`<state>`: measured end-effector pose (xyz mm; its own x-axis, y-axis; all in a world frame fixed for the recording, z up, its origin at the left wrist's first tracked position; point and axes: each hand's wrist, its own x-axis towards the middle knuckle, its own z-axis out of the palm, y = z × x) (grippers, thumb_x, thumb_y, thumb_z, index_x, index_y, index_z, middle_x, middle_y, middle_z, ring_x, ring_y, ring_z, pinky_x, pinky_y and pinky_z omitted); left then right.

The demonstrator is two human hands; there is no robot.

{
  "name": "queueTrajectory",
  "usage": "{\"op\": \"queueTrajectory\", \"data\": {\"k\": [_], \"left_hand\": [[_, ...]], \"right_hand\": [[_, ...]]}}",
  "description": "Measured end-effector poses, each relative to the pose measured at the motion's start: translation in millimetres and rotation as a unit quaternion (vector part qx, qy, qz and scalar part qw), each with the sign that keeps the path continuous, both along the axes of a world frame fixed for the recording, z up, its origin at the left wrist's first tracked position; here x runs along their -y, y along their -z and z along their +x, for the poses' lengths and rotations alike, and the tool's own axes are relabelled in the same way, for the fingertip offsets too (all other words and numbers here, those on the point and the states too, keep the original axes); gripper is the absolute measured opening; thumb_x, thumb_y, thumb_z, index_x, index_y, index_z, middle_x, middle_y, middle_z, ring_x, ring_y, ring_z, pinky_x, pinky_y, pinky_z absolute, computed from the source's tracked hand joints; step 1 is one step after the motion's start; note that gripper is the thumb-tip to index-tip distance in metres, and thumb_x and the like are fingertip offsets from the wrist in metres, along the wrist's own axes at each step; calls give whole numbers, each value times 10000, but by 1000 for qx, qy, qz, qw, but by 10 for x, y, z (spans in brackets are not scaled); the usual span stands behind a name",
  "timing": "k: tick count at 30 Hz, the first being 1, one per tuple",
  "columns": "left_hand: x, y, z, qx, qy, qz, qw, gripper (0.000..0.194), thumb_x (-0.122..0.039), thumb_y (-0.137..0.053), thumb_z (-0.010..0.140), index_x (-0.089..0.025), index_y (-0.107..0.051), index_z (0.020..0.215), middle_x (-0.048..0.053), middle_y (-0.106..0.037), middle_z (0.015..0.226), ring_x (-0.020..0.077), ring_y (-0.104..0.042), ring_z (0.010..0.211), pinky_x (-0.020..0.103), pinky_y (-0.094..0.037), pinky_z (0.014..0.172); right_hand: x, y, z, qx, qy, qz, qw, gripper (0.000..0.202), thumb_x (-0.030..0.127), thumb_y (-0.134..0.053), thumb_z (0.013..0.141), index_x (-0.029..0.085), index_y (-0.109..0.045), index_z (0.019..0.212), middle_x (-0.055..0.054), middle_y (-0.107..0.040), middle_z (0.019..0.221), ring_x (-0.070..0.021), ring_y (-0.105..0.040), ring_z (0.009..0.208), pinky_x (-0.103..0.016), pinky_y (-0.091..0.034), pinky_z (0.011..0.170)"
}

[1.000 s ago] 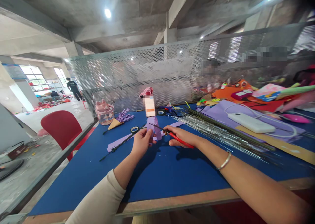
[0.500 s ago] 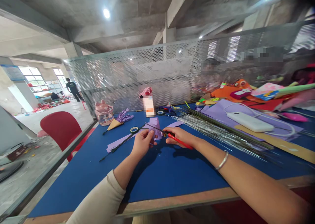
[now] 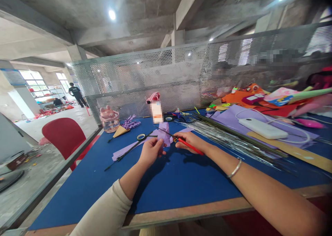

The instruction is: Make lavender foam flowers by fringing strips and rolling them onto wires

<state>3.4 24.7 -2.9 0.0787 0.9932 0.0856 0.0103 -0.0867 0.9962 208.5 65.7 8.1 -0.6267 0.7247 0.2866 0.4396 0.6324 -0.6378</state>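
Observation:
My left hand (image 3: 152, 150) pinches a small piece of purple paper (image 3: 164, 130) above the blue table (image 3: 181, 191). Red-handled scissors (image 3: 190, 146) are gripped in my right hand (image 3: 190, 142), their dark blades lying across the purple paper. Behind and left of my left hand, a long purple strip (image 3: 121, 153) rests on the table with a dark green stem (image 3: 129, 149) over it. A roll of green tape (image 3: 141, 137) sits beside the strip.
A pink bear-eared cup (image 3: 110, 120), a tan paper cone (image 3: 120, 131) and purple fringe (image 3: 131, 121) stand back left. Metal wires (image 3: 228, 135), purple sheets (image 3: 230, 118) and a white power bank (image 3: 263, 128) lie right. A mesh panel (image 3: 145, 76) borders the back. A person (image 3: 76, 93) stands far left.
The purple paper has tilted and shifted slightly to the right in my left hand. The scissors' blades have changed angle a little against it. Both arms are almost where they were.

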Motion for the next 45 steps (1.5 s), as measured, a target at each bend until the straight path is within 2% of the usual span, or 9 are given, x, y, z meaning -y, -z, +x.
{"op": "queueTrajectory", "data": {"k": [4, 8, 10, 13, 17, 21, 32, 39, 45], "left_hand": [[-7, -2, -9, -5, -11, 1, 1000, 367, -499, -650, 701, -144, -588, 772, 57, -681, 784, 101, -605, 498, 178, -390, 406], [-25, 5, -29, -4, -30, 6, 1000, 368, -511, -638, 712, -153, -599, 784, 37, -676, 773, 98, -604, 505, 178, -389, 409], [-32, 11, -37, -2, -39, 12, 999, 366, -519, -625, 724, -159, -604, 791, 27, -671, 760, 95, -601, 506, 177, -393, 413], [-32, 21, -37, -6, -40, 24, 999, 370, -527, -615, 730, -162, -606, 789, 24, -668, 746, 95, -599, 502, 178, -394, 416], [-19, 31, -17, -24, -17, 31, 999, 396, -539, -614, 720, -148, -610, 782, 38, -671, 748, 107, -600, 504, 188, -392, 418], [-10, 28, -11, -27, -9, 29, 999, 407, -538, -608, 718, -137, -608, 786, 46, -671, 755, 106, -600, 505, 190, -392, 428], [-5, 4, -10, -8, -4, 19, 1000, 361, -508, -617, 719, -153, -590, 779, 46, -685, 794, 101, -608, 499, 183, -392, 410], [6, -2, 6, -8, -4, -11, 1000, 340, -486, -623, 732, -154, -566, 778, 40, -673, 794, 97, -607, 490, 164, -393, 369], [-6, 1, 1, -11, -15, -8, 1000, 341, -486, -636, 721, -154, -564, 755, 39, -670, 759, 101, -604, 501, 167, -406, 389]], "right_hand": [[6, -16, 24, 14, -12, 9, 1000, 586, 603, -577, 766, 122, -566, 1101, -47, -596, 818, -141, -474, 633, -262, -386, 577], [12, -25, 59, 18, -52, 19, 998, 583, 576, -595, 774, 161, -491, 1170, -69, -584, 967, -175, -506, 780, -289, -431, 690], [16, -26, 64, 25, -56, 24, 998, 590, 586, -583, 780, 161, -479, 1176, -72, -571, 975, -182, -500, 806, -299, -435, 718], [31, -33, 49, 36, -55, 26, 997, 595, 603, -577, 776, 150, -491, 1152, -57, -558, 921, -172, -476, 771, -296, -430, 697], [53, -41, 15, 19, -59, 22, 998, 597, 607, -580, 773, 143, -507, 1143, -62, -572, 946, -171, -489, 786, -287, -430, 703], [47, -22, -6, 18, -40, -5, 999, 579, 600, -567, 787, 130, -534, 1123, -49, -593, 890, -138, -486, 689, -262, -415, 640], [26, -5, -25, 17, -7, 39, 999, 566, 622, -548, 781, 119, -613, 1033, -43, -601, 782, -139, -478, 630, -249, -381, 575], [0, 3, 0, 1, -2, 26, 1000, 555, 608, -535, 793, 106, -607, 1018, -31, -580, 737, -118, -437, 581, -238, -359, 538], [-7, -6, 19, 6, 1, 19, 1000, 561, 614, -548, 780, 127, -581, 1056, -36, -588, 785, -124, -455, 599, -249, -375, 555]]}}
